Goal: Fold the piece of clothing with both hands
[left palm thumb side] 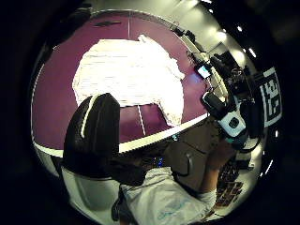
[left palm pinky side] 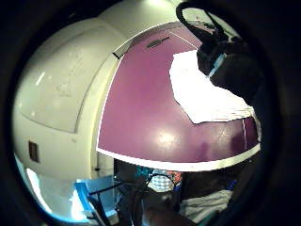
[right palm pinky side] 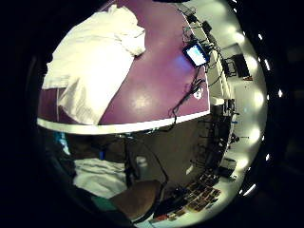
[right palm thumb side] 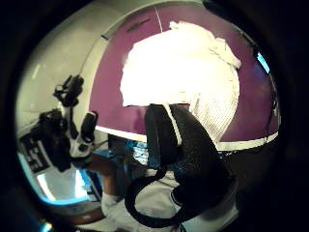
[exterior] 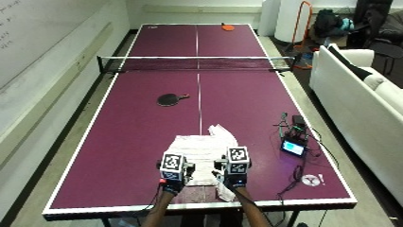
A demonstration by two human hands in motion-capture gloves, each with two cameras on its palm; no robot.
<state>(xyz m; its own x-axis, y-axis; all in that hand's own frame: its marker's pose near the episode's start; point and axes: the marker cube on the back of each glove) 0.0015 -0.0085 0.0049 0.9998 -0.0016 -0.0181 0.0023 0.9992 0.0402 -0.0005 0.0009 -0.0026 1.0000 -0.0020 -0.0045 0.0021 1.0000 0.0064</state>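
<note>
A white garment [exterior: 201, 151] lies partly spread on the purple table [exterior: 138, 142], near its front edge, with one bunched corner toward the far right. My left hand [exterior: 171, 176] and right hand [exterior: 234, 175] hover side by side above the garment's near edge, and neither touches it. The left thumb side palm view shows the garment [left palm thumb side: 131, 75] flat below, a straight black finger [left palm thumb side: 93, 136] and the right hand [left palm thumb side: 234, 122] beside it. In the right thumb side palm view the garment [right palm thumb side: 178, 72] lies beneath a relaxed finger [right palm thumb side: 183, 154]. Nothing is held.
A black paddle [exterior: 170, 99] lies mid-table and an orange one [exterior: 227, 27] beyond the net [exterior: 197, 64]. A small screen device [exterior: 294, 147] with cables sits right of the garment, also seen in the right palm view [right palm pinky side: 195, 53]. A white sofa [exterior: 365, 94] stands at the right.
</note>
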